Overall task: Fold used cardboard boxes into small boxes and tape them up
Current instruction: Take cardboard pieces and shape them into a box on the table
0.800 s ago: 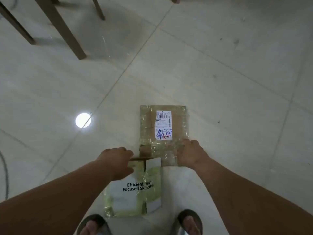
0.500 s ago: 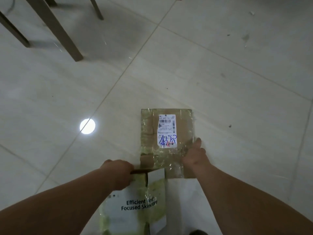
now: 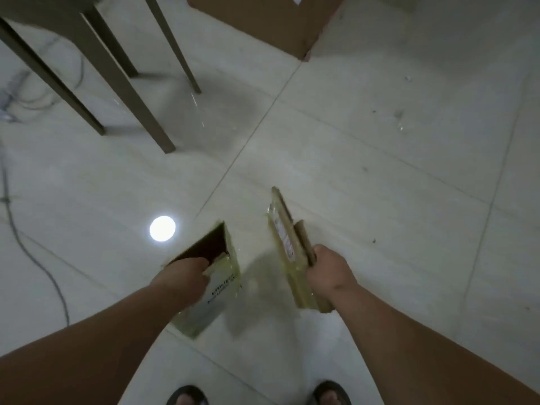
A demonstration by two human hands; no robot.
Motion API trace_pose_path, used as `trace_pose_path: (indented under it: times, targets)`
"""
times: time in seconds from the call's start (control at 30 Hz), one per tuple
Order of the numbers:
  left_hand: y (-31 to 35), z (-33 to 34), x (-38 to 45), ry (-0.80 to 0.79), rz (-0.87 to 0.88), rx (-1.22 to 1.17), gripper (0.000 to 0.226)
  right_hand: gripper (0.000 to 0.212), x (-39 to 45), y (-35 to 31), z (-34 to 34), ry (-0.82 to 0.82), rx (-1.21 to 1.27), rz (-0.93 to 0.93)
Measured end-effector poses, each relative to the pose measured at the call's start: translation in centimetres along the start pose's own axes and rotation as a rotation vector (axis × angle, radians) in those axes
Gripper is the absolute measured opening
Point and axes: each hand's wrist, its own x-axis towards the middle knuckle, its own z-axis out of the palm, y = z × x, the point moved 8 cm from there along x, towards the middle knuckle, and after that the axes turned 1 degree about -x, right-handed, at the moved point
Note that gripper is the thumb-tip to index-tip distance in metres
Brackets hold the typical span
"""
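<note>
Fingers of left hand (image 3: pixel 187 271) clamped on printed box (image 3: pixel 216 290), right hand (image 3: pixel 328 270) on brown cardboard box (image 3: pixel 287 249).

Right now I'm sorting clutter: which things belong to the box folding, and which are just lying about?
Job: flattened white printed carton in left hand; flattened brown taped cardboard box in right hand.
Lying about: large brown cardboard box; brown table legs; grey cable.

Your left hand (image 3: pixel 187 273): grips the white printed carton (image 3: pixel 213 290), held up off the floor, one end open and dark inside. Your right hand (image 3: pixel 328 270): grips the brown taped carton (image 3: pixel 287 252), flattened, turned edge-on, label facing left. The two cartons hang apart. Tiled floor (image 3: pixel 380 185) below; table legs (image 3: pixel 131 92) upper left; large cardboard box (image 3: pixel 263 21) at top; sandalled feet (image 3: pixel 187 397) at bottom edge.
</note>
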Motion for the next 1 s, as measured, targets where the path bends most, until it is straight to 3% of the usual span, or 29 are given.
trace_pose_path:
  times: [0.03, 0.17, 0.33, 0.53, 0.67, 0.83, 1.0]
  targets:
    - [0.2, -1.7, -1.8, 0.032, -0.017, -0.045, 0.028, 0.006, -1.7, -1.5, -1.8, -0.015, 0.002, -0.034]
    - [2.7, -10.7, -10.0, 0.161, -0.027, -0.120, 0.021, 0.017, -9.0, -7.2, -11.1, -0.025, -0.040, -0.107]
    - [6.9, -25.8, -22.2, 0.390, -0.016, -0.051, 0.025, 0.011, -18.0, -12.7, -24.1, -0.023, -0.043, -0.171]
    - [12.1, -45.0, -33.8, 0.662, 0.096, 0.111, 0.026, 0.005, -25.6, -23.1, -41.8, 0.076, -0.291, -0.316]
    - [14.4, -56.4, -36.8, 0.780, 0.128, 0.179, 0.025, 0.016, -28.0, -31.9, -52.9, 0.283, -0.454, -0.403]
    - [15.4, -69.7, -36.6, 0.939, 0.179, 0.232, 0.038, 0.023, -27.1, -40.3, -62.8, 0.550, -0.460, -0.407]
    - [16.5, -80.2, -34.5, 1.042, 0.219, 0.256, 0.039, 0.018, -24.4, -46.4, -70.3, 0.614, -0.362, -0.352]
